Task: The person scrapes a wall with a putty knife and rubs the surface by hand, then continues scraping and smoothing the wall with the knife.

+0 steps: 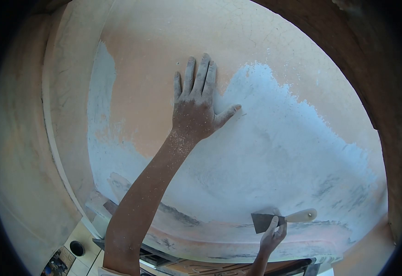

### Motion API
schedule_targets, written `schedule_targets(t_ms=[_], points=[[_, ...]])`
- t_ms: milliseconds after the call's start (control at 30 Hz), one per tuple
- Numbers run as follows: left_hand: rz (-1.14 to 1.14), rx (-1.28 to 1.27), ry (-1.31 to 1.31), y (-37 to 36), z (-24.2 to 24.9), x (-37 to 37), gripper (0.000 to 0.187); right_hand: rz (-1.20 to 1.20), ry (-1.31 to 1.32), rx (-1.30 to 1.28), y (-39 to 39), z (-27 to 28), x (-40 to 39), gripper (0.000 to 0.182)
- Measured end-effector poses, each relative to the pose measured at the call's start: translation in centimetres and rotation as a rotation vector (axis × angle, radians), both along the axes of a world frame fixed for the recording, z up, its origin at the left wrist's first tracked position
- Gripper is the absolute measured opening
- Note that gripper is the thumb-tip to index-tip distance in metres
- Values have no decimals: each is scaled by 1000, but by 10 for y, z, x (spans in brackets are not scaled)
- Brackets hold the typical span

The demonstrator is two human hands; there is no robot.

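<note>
My left hand [194, 112], powdered with white dust, lies flat against the wall [274, 138] with its fingers pointing up and its thumb out to the right. Its fingers rest on a peach-coloured part, while the thumb reaches over a whitish-blue coated patch with a ragged edge. Low on the right, my right hand [272, 237] is closed around a putty knife [301, 215] near where the blade meets the pale handle. The grey blade [262, 223] points left, close over the lower part of the coated patch, and the handle extends to the right.
Below the wall are a ledge [247, 252] and brown panelled woodwork [210, 267] with dark edges. A round black container [77, 248] stands on light tiles at lower left. A raised vertical edge [53, 138] runs down the left side.
</note>
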State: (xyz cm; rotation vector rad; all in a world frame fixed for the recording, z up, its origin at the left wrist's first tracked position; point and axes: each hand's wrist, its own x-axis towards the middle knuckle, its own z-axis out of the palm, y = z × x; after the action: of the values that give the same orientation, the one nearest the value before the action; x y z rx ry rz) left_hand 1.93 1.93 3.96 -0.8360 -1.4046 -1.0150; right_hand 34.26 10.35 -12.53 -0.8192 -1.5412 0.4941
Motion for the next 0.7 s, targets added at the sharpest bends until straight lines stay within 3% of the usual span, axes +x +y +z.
schedule_targets(t_ms=[167, 300, 500, 700], points=[[-13, -20, -84, -4, -22, 3, 90, 156, 50, 244, 8, 67, -30, 19], [-27, -31, -100, -7, -37, -2, 89, 476, 175, 400, 7, 124, -66, 25], [-5, -67, -155, -15, -68, -14, 89, 541, 90, 523, -31, 166, -112, 30], [20, -99, -193, -22, -101, -26, 88, 565, 19, 623, -22, 186, -149, 23]])
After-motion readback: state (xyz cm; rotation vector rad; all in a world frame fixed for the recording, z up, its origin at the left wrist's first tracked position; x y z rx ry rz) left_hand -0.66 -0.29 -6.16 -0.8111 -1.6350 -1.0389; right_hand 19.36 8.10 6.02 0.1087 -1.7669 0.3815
